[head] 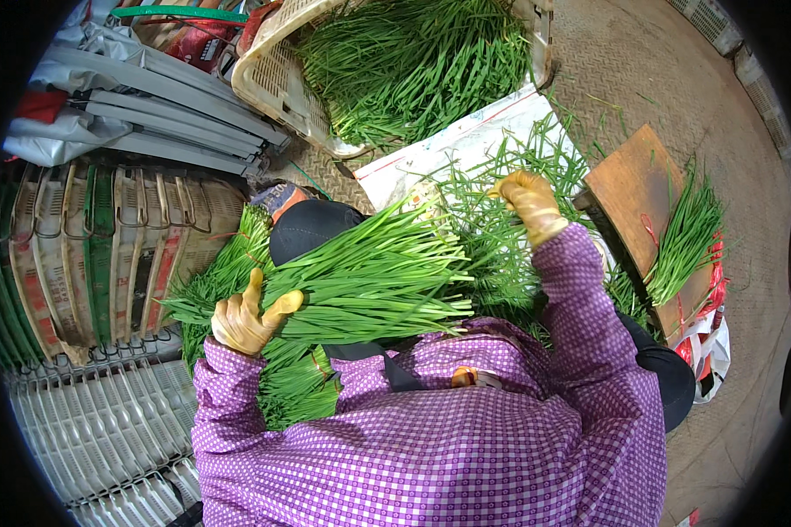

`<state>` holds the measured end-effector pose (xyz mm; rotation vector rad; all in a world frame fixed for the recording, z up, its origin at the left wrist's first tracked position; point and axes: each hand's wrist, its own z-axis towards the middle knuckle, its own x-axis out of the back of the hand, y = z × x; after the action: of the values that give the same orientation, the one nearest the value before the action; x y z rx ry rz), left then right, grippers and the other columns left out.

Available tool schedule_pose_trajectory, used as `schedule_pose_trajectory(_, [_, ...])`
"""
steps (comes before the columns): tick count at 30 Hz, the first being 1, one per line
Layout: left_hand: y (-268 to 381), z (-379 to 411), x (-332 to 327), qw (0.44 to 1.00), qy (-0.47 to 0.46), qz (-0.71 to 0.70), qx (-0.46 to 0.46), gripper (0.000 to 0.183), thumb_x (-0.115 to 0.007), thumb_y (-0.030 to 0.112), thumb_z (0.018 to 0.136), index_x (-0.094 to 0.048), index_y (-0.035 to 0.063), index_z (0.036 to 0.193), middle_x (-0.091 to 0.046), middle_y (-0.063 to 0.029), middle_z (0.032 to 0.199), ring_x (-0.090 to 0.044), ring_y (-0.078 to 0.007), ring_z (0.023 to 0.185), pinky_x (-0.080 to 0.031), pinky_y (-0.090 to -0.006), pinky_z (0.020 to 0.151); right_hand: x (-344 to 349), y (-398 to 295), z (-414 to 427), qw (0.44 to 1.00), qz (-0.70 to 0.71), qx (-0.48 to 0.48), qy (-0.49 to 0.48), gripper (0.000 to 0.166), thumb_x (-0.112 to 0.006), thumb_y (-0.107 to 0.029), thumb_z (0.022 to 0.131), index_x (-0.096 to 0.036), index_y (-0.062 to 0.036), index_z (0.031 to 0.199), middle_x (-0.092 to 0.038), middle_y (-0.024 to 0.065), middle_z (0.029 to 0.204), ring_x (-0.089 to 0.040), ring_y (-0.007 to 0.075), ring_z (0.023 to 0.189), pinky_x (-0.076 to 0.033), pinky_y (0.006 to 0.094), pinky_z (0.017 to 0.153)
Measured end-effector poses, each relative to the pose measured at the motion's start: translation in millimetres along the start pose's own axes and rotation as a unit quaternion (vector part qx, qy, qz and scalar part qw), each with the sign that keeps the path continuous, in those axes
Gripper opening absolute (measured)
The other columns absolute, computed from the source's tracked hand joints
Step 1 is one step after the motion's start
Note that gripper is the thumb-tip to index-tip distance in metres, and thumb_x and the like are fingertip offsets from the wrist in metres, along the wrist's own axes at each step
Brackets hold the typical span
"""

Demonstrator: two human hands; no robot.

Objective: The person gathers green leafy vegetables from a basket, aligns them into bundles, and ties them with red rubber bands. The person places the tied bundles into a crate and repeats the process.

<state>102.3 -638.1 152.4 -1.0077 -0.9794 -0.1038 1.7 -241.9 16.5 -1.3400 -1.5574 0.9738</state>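
Observation:
A large loose bundle of garlic chives (369, 277) lies across my lap, pale cut ends to the right. My left hand (247, 323), in a yellowish rubber glove, rests at the leafy end with thumb and forefinger spread apart; the leaves hide part of its grip side. Over a heap of loose chive blades (488, 237) on a white woven sack (405, 168), my gloved right hand (530, 201) is bent into a fist. Nothing clear shows between its fingers. Tied chive bunches (296, 382) lie under and left of the big bundle.
A tipped plastic crate (280, 82) full of chives (422, 66) stands ahead. At the right, a wooden board (633, 191) carries a small chive bunch (685, 244) and red ties. Stacked crates (112, 263) and folded metal poles (184, 112) line the left. The floor (732, 197) is patterned metal plate.

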Motion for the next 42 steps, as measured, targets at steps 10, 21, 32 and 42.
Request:
schedule_pose_trajectory(10, [2,-2,0,0.999,-0.044,0.000,0.024,0.058,-0.059,0.044,0.081,-0.034,0.0163,0.125,-0.061,-0.0093,0.085,-0.045,-0.0161,0.042,-0.035,-0.0290,0.037,-54,5,-18,0.859,-0.437,0.264,-0.032,0.014,-0.053,-0.020,0.081,-0.059,-0.0102,0.074,-0.057,0.0051,0.069,-0.056,0.0219,0.067,-0.049,0.0359,0.060])
schedule_pose_trajectory(21, [1,-13,-2,0.995,-0.086,-0.034,0.039,0.072,-0.058,0.021,0.083,-0.013,0.0392,0.136,-0.056,-0.0112,0.113,-0.050,-0.0200,0.049,-0.040,-0.0318,0.044,-6,11,-19,0.855,-0.348,0.385,-0.019,0.049,-0.066,-0.024,0.076,-0.052,-0.0140,0.122,-0.060,0.0125,0.093,-0.054,0.0257,0.090,-0.044,0.0366,0.082])
schedule_pose_trajectory(32, [-4,-10,-4,0.998,-0.057,-0.033,0.014,0.062,-0.059,0.022,0.082,-0.024,0.0324,0.132,-0.057,-0.0122,0.109,-0.048,-0.0190,0.047,-0.038,-0.0308,0.042,-24,-35,-20,0.722,-0.629,0.192,-0.216,0.013,-0.054,-0.008,0.077,-0.061,-0.0050,0.088,-0.054,0.0031,0.058,-0.053,0.0178,0.050,-0.048,0.0309,0.046])
schedule_pose_trajectory(42, [-3,-12,-9,0.992,-0.089,-0.072,0.050,0.078,-0.061,0.008,0.077,-0.019,0.0367,0.135,-0.056,-0.0117,0.112,-0.052,-0.0213,0.052,-0.040,-0.0315,0.044,-2,-9,6,0.913,-0.303,0.267,-0.056,0.048,-0.057,-0.031,0.084,-0.047,-0.0150,0.128,-0.052,0.0133,0.122,-0.048,0.0252,0.111,-0.036,0.0383,0.097])
